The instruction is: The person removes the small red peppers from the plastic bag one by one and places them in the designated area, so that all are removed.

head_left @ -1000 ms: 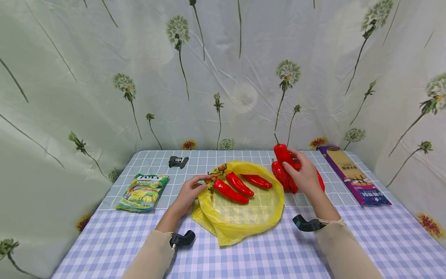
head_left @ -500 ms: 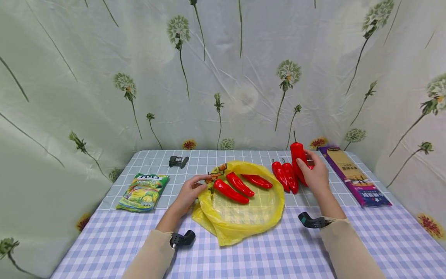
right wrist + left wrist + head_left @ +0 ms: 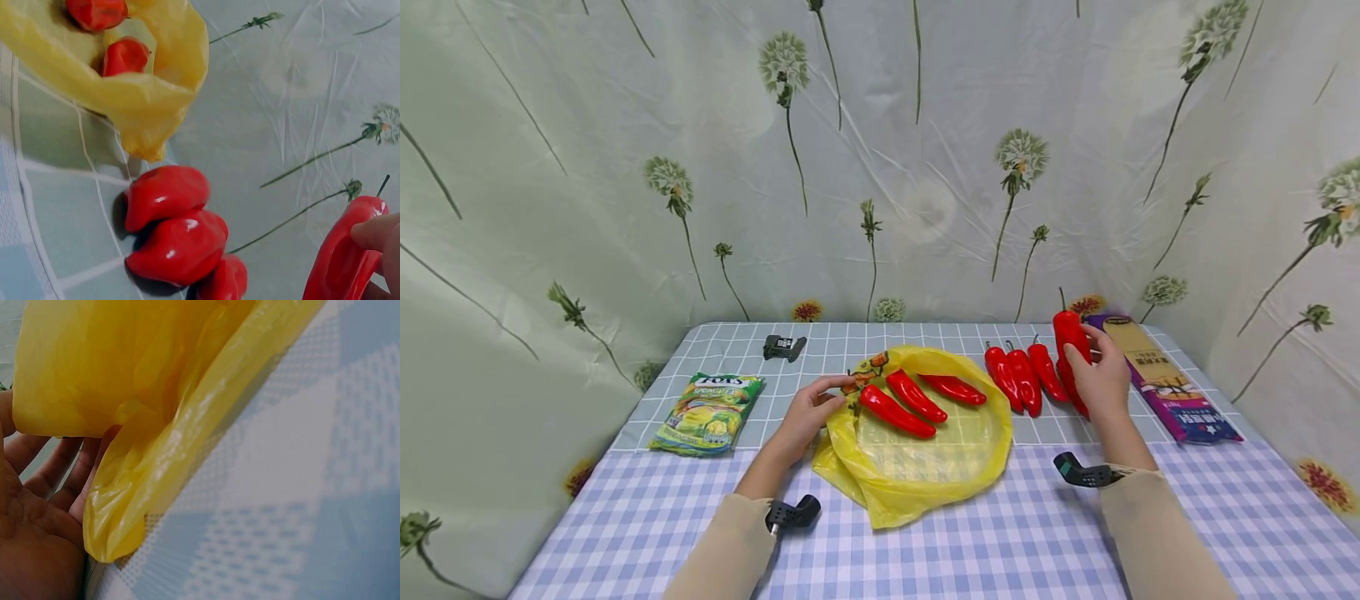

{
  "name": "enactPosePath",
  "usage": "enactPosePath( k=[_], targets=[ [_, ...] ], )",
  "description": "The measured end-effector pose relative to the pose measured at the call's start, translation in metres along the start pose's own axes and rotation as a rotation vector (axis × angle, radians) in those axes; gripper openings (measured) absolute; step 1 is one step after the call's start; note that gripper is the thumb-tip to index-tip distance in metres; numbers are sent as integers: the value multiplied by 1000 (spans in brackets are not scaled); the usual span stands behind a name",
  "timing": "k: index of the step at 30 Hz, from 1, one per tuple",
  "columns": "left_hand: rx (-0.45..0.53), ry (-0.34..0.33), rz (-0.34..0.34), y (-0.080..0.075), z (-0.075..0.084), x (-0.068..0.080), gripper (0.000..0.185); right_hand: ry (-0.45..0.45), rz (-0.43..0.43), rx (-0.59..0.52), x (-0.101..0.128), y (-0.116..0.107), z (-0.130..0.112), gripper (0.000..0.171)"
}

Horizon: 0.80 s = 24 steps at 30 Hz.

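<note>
My right hand (image 3: 1103,371) pinches a red pepper (image 3: 1070,331) upright by its sides, its thin stem pointing up. Just left of it lies a row of three similar peppers (image 3: 1021,375) on the cloth. Red shows below the held pepper; whether it is another pepper I cannot tell. Inside the open-mouthed yellow plastic bag (image 3: 917,492) lie three more peppers (image 3: 897,412). The bag's left rim is held by my left hand (image 3: 805,417); in the left wrist view yellow film (image 3: 75,375) hides some fingertips.
A green-yellow candy packet (image 3: 709,415) lies left of the bag. Behind it sits a small black device (image 3: 784,347). A purple and tan packet (image 3: 1161,379) lies at the far right. The flower-print curtain (image 3: 880,167) rises at the table's back.
My right hand has moved right along the pepper row with a pepper in its grip, and the row of peppers has come into fuller view. The left hand and bag have stayed put.
</note>
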<state>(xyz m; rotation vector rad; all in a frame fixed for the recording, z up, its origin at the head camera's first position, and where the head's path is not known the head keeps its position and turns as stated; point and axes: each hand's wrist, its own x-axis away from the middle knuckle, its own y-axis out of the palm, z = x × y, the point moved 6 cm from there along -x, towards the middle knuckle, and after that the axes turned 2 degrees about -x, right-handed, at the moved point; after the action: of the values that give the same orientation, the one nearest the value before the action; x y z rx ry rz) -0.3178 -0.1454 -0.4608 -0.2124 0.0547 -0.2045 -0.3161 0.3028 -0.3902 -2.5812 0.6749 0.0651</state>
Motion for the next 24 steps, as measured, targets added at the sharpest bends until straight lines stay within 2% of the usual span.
enactPosePath(
  k=[11, 19, 24],
  targets=[
    [-5, 21, -5, 0, 0, 0, 38, 77, 70, -15, -10, -17, 17, 58],
    [-9, 22, -1, -1, 0, -1, 37, 140, 30, 56, -14, -22, 29, 60],
    [11, 14, -24, -1, -1, 0, 38, 170, 4, 93, -14, -22, 35, 63]
  ],
)
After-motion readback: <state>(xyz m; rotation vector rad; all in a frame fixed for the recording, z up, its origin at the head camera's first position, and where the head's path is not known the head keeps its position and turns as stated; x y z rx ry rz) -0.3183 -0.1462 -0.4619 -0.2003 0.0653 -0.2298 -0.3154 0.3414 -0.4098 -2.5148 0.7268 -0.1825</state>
